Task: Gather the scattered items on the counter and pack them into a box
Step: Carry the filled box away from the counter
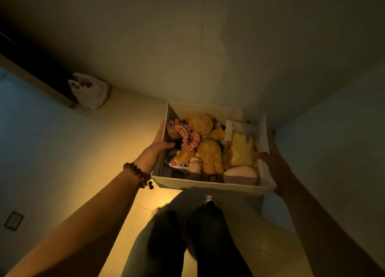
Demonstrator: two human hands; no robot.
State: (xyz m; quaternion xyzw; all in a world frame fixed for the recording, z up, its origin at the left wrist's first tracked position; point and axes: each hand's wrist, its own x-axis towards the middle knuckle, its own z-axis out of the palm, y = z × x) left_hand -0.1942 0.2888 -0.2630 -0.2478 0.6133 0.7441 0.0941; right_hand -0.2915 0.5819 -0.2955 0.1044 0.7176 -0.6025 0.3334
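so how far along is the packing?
Mostly done: the box already holds a teddy bear, checked fabric and a yellow packet. The left hand and right hand grip its sides, carrying it. No counter in view, so leftovers unknown.

White box [208,184]; golden plush bear [205,139]; red-white gingham ribbon [187,136].

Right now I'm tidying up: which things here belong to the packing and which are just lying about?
Packing: box, held by left hand and right hand; inside, teddy bear, yellow packet.
Lying about: white plastic bag on the floor.
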